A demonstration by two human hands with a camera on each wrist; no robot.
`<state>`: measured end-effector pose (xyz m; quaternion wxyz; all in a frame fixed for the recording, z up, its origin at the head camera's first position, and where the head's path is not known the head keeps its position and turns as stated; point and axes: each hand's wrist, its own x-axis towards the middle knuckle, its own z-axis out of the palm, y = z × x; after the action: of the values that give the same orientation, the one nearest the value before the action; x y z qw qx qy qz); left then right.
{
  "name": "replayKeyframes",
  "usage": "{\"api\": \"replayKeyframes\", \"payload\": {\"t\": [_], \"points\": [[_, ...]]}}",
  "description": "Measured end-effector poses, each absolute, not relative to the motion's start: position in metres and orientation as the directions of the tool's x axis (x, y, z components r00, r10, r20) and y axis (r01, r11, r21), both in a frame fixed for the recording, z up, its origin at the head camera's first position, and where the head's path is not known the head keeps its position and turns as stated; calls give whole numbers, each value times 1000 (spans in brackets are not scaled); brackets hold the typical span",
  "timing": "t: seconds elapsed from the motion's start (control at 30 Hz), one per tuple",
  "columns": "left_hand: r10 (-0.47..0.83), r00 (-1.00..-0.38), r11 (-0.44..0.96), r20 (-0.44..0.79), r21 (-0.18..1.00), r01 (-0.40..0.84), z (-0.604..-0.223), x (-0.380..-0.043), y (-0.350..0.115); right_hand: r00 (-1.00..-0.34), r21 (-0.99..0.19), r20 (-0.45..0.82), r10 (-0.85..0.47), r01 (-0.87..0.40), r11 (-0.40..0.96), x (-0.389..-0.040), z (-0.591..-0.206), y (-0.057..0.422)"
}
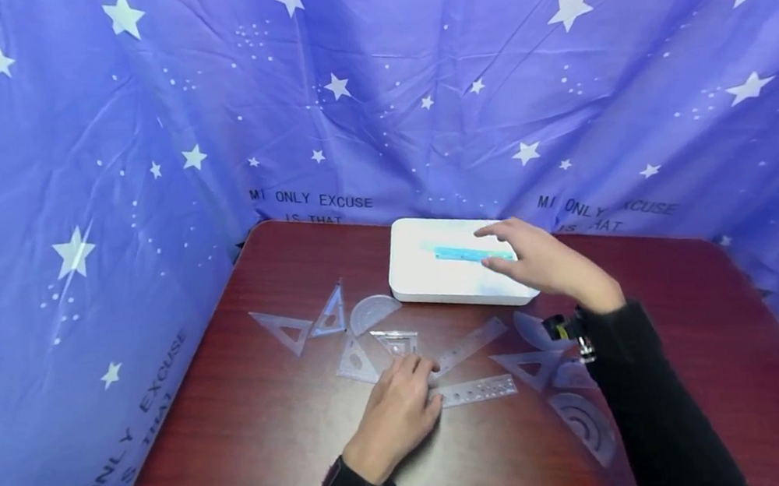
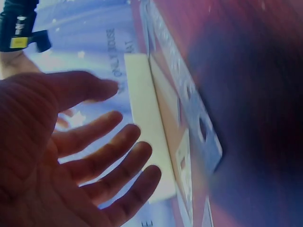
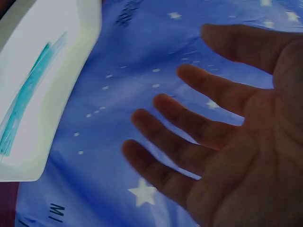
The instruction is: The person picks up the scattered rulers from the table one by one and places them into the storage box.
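My right hand (image 1: pixel 546 258) is over the right part of a shallow white tray (image 1: pixel 461 299), thumb and fingers spread. A blue ruler (image 1: pixel 461 253) lies in the tray, close to the fingertips. In the right wrist view nothing is between the fingers, and the teal-blue ruler (image 3: pixel 23 99) lies apart from them. My left hand (image 1: pixel 397 408) is low over the table, beside a clear ruler with round holes (image 1: pixel 480 391). In the left wrist view its fingers are relaxed and hold nothing. Another clear ruler (image 1: pixel 473 344) lies slanted just beyond it.
Left of centre lie clear set squares (image 1: pixel 285 330) and a clear protractor (image 1: pixel 373 312). To the right, partly beneath the right forearm, are another set square (image 1: pixel 534 368) and several protractors (image 1: pixel 586 427). A starry blue curtain (image 1: pixel 416 76) hangs behind the red-brown table (image 1: pixel 255 459).
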<state>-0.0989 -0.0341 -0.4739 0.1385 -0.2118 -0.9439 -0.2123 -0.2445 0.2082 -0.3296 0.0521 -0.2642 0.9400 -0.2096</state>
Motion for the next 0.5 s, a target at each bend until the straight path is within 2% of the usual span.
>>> {"api": "replayKeyframes", "payload": {"t": [0.23,0.5], "points": [[446,-869,833,215,255,491,-476,-92,-25,-866,-483,85,-492,-468,740,-186,-345,210],[466,-857,829,221,229,510,-479,-89,-20,-914,-544,66,-400,-369,754,-137,-367,222]]}}
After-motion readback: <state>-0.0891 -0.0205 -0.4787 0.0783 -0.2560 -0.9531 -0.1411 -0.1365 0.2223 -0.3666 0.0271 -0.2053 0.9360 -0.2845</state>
